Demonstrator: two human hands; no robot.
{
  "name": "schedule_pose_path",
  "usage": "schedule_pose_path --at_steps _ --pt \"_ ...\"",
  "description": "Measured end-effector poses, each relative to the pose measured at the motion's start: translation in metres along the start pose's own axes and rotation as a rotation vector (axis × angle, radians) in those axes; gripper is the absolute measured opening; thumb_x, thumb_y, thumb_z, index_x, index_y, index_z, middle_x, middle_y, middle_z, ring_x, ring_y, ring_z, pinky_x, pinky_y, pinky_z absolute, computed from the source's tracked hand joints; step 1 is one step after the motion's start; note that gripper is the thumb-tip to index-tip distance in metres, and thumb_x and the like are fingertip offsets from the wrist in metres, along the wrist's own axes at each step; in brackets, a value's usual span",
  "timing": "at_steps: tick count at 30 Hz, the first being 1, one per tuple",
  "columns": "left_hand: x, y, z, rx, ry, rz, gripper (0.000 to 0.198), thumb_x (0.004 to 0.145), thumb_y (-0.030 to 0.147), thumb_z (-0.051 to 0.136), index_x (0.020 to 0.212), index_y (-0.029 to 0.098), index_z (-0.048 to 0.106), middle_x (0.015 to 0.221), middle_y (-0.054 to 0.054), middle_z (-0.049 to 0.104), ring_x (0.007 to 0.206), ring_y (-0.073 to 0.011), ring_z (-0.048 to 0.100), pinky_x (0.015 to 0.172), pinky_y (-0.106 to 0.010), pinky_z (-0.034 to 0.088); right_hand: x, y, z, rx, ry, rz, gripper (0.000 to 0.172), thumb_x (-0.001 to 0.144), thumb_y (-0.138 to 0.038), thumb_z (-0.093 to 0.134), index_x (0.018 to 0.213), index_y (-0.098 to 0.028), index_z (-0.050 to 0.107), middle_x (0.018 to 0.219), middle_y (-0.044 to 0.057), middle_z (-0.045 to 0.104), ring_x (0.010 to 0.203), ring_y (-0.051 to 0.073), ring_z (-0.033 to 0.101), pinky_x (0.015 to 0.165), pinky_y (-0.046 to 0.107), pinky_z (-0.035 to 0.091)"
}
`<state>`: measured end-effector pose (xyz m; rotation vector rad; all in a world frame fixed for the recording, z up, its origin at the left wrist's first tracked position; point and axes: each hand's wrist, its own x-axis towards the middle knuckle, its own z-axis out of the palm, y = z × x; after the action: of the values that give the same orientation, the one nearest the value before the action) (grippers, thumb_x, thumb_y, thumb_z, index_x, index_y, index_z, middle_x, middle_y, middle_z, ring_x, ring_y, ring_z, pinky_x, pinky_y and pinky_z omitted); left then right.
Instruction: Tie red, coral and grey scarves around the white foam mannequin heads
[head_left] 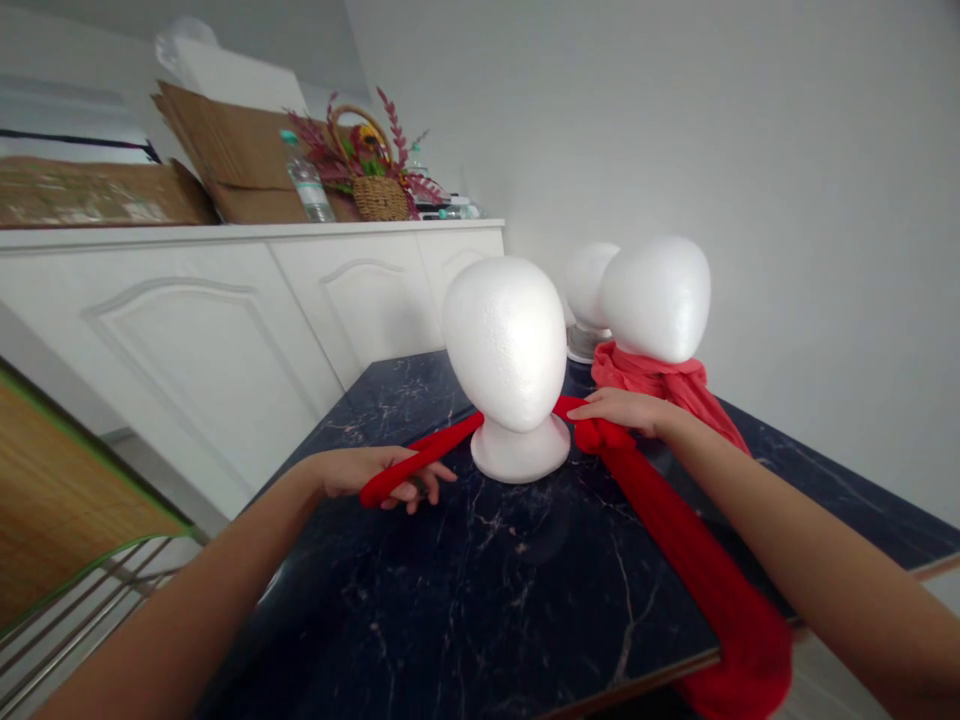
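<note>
A white foam mannequin head (508, 340) stands upright on the dark table, its flared base resting on the tabletop. A red scarf (667, 510) runs behind its neck. On the left, the folded end of the scarf loops over my left hand (397, 478), whose fingers are partly curled around it. To the right of the neck, my right hand (622, 410) grips the scarf beside a bunched part, fingers together. From there the long part of the scarf trails toward me and hangs over the table's front edge. My right palm is hidden.
A second foam head (658, 298) wears a coral scarf (649, 374) at the back right, with another foam head (587, 283) behind it. White cabinets (375, 290) border the left, carrying cardboard, a bottle (309, 182) and a flower basket (381, 198). A metal rack (82, 610) stands at lower left.
</note>
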<state>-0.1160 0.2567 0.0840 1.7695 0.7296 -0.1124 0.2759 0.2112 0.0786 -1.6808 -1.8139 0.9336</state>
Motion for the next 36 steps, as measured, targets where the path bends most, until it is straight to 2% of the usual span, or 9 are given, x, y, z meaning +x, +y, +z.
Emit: schedule_pose_path --at_steps 4,11,14,18,23,26,29,33,36 --pt "0.020 0.013 0.024 -0.172 -0.017 0.227 0.073 0.070 0.036 0.085 0.137 0.026 0.057 0.126 -0.012 0.066 0.099 -0.0200 0.066 0.077 -0.023 0.054 -0.013 -0.007 0.000 0.475 -0.234 0.081 0.025 0.082 -0.036 0.072 0.075 -0.014 0.062 0.057 -0.001 0.059 0.047 0.009 0.053 0.044 0.018 0.043" --pt "0.060 0.053 0.074 -0.233 0.360 0.231 0.050 0.069 0.029 0.086 0.115 0.015 0.071 0.118 -0.013 0.072 0.109 -0.0250 0.067 0.098 -0.038 0.052 -0.022 -0.018 0.014 0.749 -0.345 0.125 0.011 0.086 -0.020 0.069 0.084 -0.012 0.063 0.070 0.002 0.069 0.058 0.011 0.066 0.054 0.020 0.058" --pt "0.075 0.058 0.093 -0.256 0.490 0.225 0.052 0.063 0.036 0.089 0.107 0.012 0.074 0.111 -0.013 0.074 0.105 -0.0275 0.069 0.100 -0.041 0.051 -0.022 -0.021 0.033 0.804 -0.386 0.119 0.008 0.091 -0.015 0.062 0.092 -0.009 0.068 0.080 0.007 0.074 0.069 0.015 0.071 0.063 0.024 0.061" --pt "0.086 0.059 0.112 -0.254 0.638 0.270 0.057 0.061 0.036 0.090 0.109 0.010 0.073 0.106 -0.014 0.075 0.099 -0.0295 0.070 0.095 -0.042 0.053 -0.027 -0.028 0.058 0.946 -0.264 0.104 0.013 0.092 -0.011 0.059 0.100 -0.009 0.069 0.090 0.009 0.076 0.077 0.015 0.073 0.074 0.023 0.062" --pt "0.097 0.048 0.123 -0.075 0.845 0.288 0.055 0.066 0.032 0.086 0.114 0.012 0.070 0.106 -0.014 0.075 0.093 -0.0293 0.070 0.083 -0.038 0.056 -0.034 -0.033 0.072 1.051 -0.264 0.049 0.015 0.093 -0.011 0.056 0.099 -0.009 0.069 0.094 0.011 0.075 0.082 0.016 0.072 0.078 0.023 0.060" --pt "0.104 0.037 0.123 0.016 0.891 0.291 0.048 0.070 0.031 0.082 0.113 0.013 0.071 0.104 -0.013 0.075 0.093 -0.0293 0.069 0.080 -0.037 0.057 -0.035 -0.033 0.066 0.960 -0.299 0.038 0.020 0.094 -0.020 0.055 0.091 -0.010 0.071 0.090 0.012 0.075 0.081 0.016 0.071 0.083 0.026 0.058" --pt "0.106 0.032 0.120 0.018 0.888 0.282 0.034 0.074 0.029 0.076 0.103 0.013 0.073 0.092 -0.010 0.075 0.087 -0.0277 0.068 0.078 -0.036 0.056 -0.037 -0.033 0.053 0.596 -0.292 0.039 0.033 0.094 -0.038 0.056 0.081 -0.012 0.072 0.084 0.012 0.074 0.075 0.018 0.070 0.073 0.027 0.057" --pt "0.103 0.035 0.120 -0.081 0.867 0.292 0.030 0.073 0.025 0.071 0.101 0.014 0.073 0.087 -0.007 0.074 0.085 -0.0260 0.066 0.078 -0.035 0.054 -0.048 -0.039 0.046 -0.041 0.022 -0.212 0.044 0.088 -0.052 0.061 0.060 -0.018 0.058 0.059 0.002 0.060 0.053 0.013 0.052 0.051 0.025 0.037" --pt "0.102 0.040 0.126 -0.178 0.833 0.323 0.034 0.071 0.015 0.063 0.104 0.014 0.071 0.095 -0.007 0.074 0.087 -0.0251 0.066 0.080 -0.035 0.053 -0.058 -0.044 0.061 -0.216 0.131 -0.322 0.055 0.088 -0.062 0.057 0.055 -0.019 0.049 0.054 0.000 0.051 0.052 0.012 0.041 0.050 0.028 0.026"
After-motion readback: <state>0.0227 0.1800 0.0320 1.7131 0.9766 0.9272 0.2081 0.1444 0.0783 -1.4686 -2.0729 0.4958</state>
